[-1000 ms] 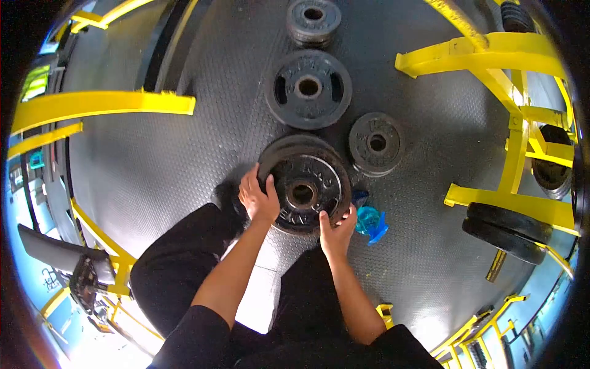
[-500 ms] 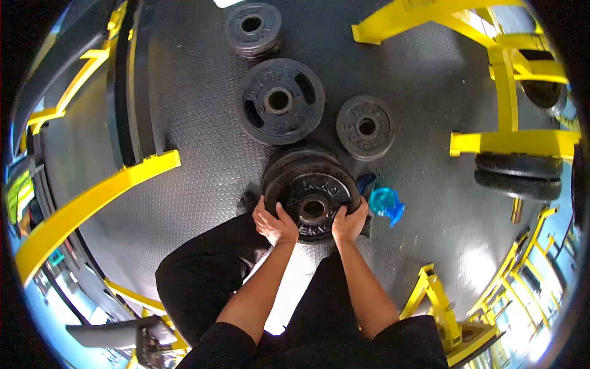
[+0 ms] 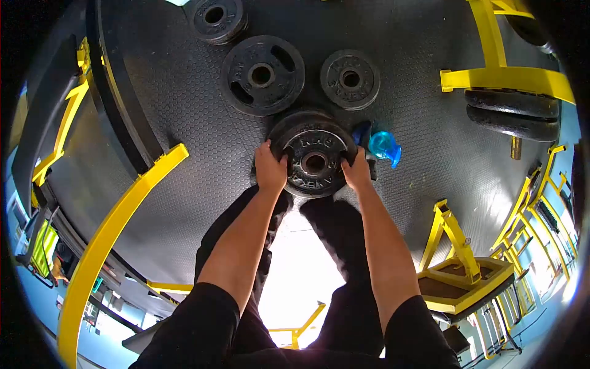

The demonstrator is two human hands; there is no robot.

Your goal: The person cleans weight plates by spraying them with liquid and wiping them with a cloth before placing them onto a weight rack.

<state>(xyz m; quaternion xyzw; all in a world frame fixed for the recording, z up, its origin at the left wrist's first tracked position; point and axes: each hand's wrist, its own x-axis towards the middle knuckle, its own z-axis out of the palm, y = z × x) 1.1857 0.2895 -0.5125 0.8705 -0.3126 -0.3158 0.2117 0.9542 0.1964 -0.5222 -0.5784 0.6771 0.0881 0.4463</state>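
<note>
Both my hands grip a black weight plate (image 3: 314, 175) by its rim, my left hand (image 3: 270, 167) on the left edge and my right hand (image 3: 357, 171) on the right edge. Thumbs rest on its face; the fingers under the rim are partly hidden. Beneath and just beyond it shows the rim of another plate (image 3: 301, 117). Farther out lie a large plate with slots (image 3: 243, 75) and, to its right, a smaller round plate (image 3: 351, 95). A short stack of plates (image 3: 230, 24) sits at the top left.
A blue translucent bottle (image 3: 382, 145) lies right of my right hand, beside a dark item. A curved yellow frame (image 3: 117, 227) runs along the left. Yellow equipment (image 3: 510, 79) holding black pads (image 3: 513, 114) stands at the right, with a yellow-framed stand (image 3: 458, 289) lower down.
My arms are stretched farther forward with the plate between my hands, and my knees have shifted. The view has tilted, so the plates and bottle appear higher in the frame.
</note>
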